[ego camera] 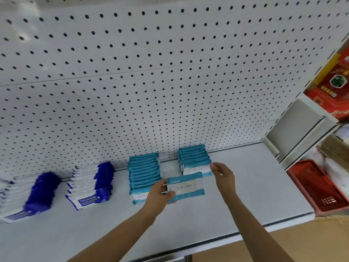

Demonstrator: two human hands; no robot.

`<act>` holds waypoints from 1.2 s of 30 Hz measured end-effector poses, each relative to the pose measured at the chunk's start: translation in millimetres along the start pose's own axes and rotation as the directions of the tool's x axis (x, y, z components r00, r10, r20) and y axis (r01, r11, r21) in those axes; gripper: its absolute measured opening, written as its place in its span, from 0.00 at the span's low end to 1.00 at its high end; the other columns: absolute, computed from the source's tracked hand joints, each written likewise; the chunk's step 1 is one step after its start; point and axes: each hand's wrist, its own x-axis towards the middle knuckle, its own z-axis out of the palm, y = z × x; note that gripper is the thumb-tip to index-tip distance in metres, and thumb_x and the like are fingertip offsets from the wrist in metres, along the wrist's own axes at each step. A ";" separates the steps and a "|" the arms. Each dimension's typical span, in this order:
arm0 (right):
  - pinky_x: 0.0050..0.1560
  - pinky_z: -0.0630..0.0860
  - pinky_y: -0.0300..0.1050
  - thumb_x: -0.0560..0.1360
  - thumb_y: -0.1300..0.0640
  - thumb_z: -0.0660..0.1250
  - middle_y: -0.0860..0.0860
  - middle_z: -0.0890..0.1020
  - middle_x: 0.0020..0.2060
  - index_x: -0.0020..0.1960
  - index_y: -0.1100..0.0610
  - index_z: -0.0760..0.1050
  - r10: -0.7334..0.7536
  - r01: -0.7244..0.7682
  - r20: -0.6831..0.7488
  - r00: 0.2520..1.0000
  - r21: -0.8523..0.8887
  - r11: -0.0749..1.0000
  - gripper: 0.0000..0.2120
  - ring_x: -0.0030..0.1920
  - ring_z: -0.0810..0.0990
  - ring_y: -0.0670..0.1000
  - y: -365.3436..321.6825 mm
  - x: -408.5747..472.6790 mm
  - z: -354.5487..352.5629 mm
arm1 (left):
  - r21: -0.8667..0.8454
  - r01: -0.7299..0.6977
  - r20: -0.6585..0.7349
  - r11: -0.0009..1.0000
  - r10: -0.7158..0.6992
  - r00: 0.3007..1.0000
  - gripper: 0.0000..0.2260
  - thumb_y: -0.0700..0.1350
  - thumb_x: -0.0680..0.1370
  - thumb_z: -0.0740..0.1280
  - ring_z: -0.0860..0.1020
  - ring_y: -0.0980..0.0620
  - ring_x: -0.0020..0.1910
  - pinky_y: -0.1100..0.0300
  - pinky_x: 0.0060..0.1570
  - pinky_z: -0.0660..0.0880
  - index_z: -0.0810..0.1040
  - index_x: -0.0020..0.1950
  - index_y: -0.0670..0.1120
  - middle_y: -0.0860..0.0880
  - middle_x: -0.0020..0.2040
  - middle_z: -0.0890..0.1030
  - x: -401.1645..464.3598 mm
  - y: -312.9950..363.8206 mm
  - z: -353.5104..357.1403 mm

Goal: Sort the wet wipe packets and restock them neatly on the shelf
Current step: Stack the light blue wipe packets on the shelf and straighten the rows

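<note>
- The left hand (158,195) pinches a teal-and-white wipe packet (186,187) by its left edge, thumb on the front and fingers curled behind, holding it just above the shelf (245,186).
- The right hand (223,176) reaches to the front packet of the right teal row (194,159); its fingertips touch that packet's right edge, loosely bent, though whether they pinch it cannot be told.
- The held packet sits between the left teal row (144,171) and the right teal row, in front of both.
- Two rows of dark blue packets (92,183) stand further left against the pegboard (151,72).
- A red basket (317,188) sits right of the shelf.
</note>
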 end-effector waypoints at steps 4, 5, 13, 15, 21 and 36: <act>0.34 0.75 0.41 0.77 0.60 0.68 0.50 0.86 0.44 0.52 0.58 0.81 0.033 -0.069 0.312 0.950 0.104 0.992 0.05 0.39 0.79 0.49 -2.6 -23.8 -18.9 | 0.023 -0.012 0.000 1.000 0.012 1.000 0.11 0.28 0.76 0.67 0.81 0.47 0.50 0.54 0.44 0.82 0.75 0.50 0.44 0.44 0.50 0.81 25.3 -8.7 23.5; 0.34 0.76 0.42 0.76 0.61 0.69 0.52 0.86 0.44 0.52 0.58 0.81 0.026 -0.060 0.349 0.937 0.087 0.994 0.05 0.37 0.79 0.49 0.7 -25.4 -22.0 | 0.039 -0.015 -0.006 0.999 0.016 1.000 0.12 0.28 0.75 0.67 0.82 0.48 0.48 0.55 0.43 0.82 0.76 0.49 0.44 0.44 0.49 0.81 31.2 -11.4 29.1; 0.40 0.81 0.43 0.73 0.68 0.69 0.58 0.85 0.41 0.45 0.66 0.79 0.138 -0.121 0.214 0.967 -0.087 0.989 0.01 0.42 0.86 0.55 38.6 8.3 -20.5 | 0.379 -0.094 -0.083 0.921 0.135 0.987 0.04 0.37 0.73 0.73 0.80 0.52 0.37 0.64 0.36 0.75 0.85 0.46 0.44 0.51 0.38 0.83 61.2 -34.5 61.4; 0.37 0.80 0.39 0.73 0.68 0.69 0.56 0.84 0.39 0.43 0.66 0.78 0.122 -0.096 0.183 0.975 -0.145 0.985 0.01 0.41 0.84 0.52 40.4 18.2 -16.1 | 0.442 -0.065 -0.131 0.895 0.136 0.982 0.04 0.41 0.72 0.75 0.81 0.50 0.34 0.59 0.37 0.75 0.83 0.38 0.47 0.51 0.32 0.82 70.2 -37.6 64.5; 0.41 0.82 0.48 0.74 0.63 0.69 0.55 0.83 0.36 0.39 0.61 0.76 0.097 -0.055 0.139 0.985 -0.279 0.959 0.06 0.40 0.83 0.54 49.9 47.2 2.0 | 0.417 0.108 -0.294 0.903 0.021 0.955 0.08 0.48 0.68 0.76 0.83 0.53 0.33 0.53 0.41 0.81 0.80 0.33 0.49 0.53 0.30 0.82 107.7 -49.9 64.8; 0.31 0.70 0.30 0.77 0.61 0.67 0.50 0.76 0.33 0.37 0.57 0.70 -0.013 0.044 0.146 0.989 -0.214 0.976 0.11 0.35 0.73 0.45 44.4 61.9 9.9 | 0.395 0.080 -0.338 0.915 0.063 0.939 0.03 0.45 0.75 0.72 0.81 0.51 0.39 0.61 0.36 0.73 0.81 0.45 0.47 0.50 0.39 0.84 120.2 -24.9 65.1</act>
